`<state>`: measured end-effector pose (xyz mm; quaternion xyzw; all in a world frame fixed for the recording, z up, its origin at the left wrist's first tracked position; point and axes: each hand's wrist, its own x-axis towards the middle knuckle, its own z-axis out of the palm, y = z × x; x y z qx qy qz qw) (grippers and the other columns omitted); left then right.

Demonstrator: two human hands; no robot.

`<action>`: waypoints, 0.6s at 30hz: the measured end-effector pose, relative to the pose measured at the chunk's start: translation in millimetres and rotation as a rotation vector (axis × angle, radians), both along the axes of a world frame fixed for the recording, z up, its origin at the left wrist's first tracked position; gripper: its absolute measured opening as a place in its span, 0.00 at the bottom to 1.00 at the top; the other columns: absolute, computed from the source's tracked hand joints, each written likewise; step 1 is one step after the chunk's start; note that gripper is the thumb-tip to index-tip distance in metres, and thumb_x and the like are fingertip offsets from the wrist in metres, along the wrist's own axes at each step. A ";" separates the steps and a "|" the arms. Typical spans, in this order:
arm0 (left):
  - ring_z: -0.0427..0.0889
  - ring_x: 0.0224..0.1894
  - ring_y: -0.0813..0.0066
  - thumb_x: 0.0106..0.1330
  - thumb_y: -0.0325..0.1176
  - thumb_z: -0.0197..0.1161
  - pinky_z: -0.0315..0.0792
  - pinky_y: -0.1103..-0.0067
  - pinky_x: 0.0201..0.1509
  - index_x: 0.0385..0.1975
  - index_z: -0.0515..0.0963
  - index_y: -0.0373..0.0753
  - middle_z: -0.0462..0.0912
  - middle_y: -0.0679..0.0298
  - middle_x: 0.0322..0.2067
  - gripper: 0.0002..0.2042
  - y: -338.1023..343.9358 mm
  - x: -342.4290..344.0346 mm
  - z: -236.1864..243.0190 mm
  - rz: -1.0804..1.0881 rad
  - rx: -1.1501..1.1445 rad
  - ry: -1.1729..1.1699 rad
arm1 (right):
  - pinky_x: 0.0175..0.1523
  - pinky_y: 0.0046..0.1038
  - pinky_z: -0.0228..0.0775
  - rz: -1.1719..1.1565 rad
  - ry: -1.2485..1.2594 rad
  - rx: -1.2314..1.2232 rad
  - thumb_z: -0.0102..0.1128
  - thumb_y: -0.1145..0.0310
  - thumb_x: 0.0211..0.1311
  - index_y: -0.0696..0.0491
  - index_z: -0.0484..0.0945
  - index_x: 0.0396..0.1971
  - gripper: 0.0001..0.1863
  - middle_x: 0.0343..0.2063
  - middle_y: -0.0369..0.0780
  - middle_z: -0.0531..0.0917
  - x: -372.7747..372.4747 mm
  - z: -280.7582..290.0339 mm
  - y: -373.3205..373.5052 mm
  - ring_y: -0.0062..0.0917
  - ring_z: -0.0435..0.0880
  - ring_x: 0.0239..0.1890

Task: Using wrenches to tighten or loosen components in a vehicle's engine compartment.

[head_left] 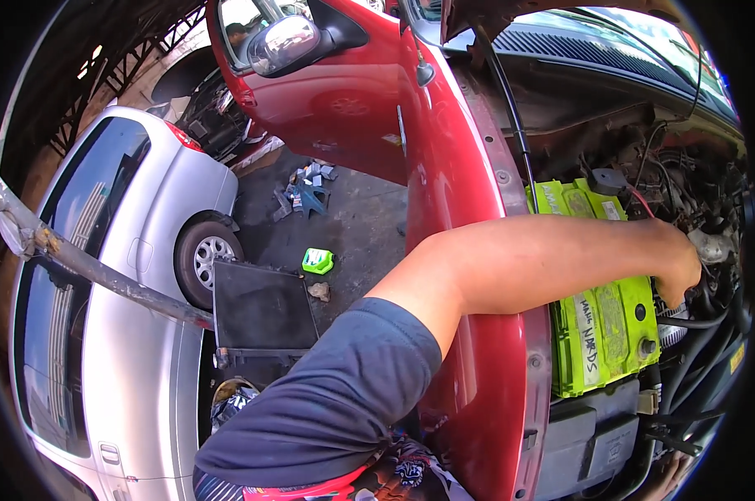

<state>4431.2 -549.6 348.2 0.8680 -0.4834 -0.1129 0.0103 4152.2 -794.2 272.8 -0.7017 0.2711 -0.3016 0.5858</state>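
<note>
My left arm, in a dark short sleeve, reaches across the red fender (457, 367) into the engine bay. My left hand (676, 263) is curled just beyond the right side of a bright green battery (599, 342), near a metal engine part (711, 246); what its fingers hold is hidden. My forearm lies over the middle of the battery. A dark cap with a red cable (605, 181) sits at the battery's far end. A small patch of skin shows at the lower right rim, too little to make out as my right hand.
A silver car (123, 351) stands to the left, crossed by a metal pole (102, 259). A radiator (265, 309), a green jug (317, 260) and loose parts (302, 188) lie on the dark floor (361, 209). A hood strut (515, 125) rises behind the battery, and hoses fill the right.
</note>
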 end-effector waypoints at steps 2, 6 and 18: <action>0.80 0.57 0.59 0.60 0.45 0.60 0.74 0.64 0.58 0.54 0.82 0.43 0.83 0.60 0.55 0.24 -3.9 -2.4 2.9 -0.022 0.015 0.027 | 0.31 0.29 0.62 0.043 0.015 0.019 0.58 0.67 0.62 0.55 0.75 0.34 0.07 0.26 0.37 0.75 -2.9 -0.1 -11.1 0.24 0.71 0.28; 0.78 0.60 0.60 0.61 0.47 0.59 0.72 0.63 0.61 0.58 0.79 0.43 0.80 0.60 0.59 0.26 4.9 -2.9 0.1 0.028 0.098 0.113 | 0.32 0.29 0.62 0.120 -0.015 0.117 0.59 0.66 0.62 0.56 0.77 0.35 0.09 0.25 0.37 0.75 18.7 -34.0 -37.4 0.24 0.71 0.27; 0.74 0.64 0.59 0.64 0.50 0.59 0.68 0.63 0.65 0.63 0.75 0.44 0.76 0.60 0.63 0.29 -4.9 6.8 0.9 -0.034 0.135 0.159 | 0.35 0.31 0.65 0.179 0.111 0.131 0.53 0.63 0.67 0.56 0.76 0.32 0.11 0.25 0.38 0.75 12.7 -53.7 -73.9 0.26 0.73 0.29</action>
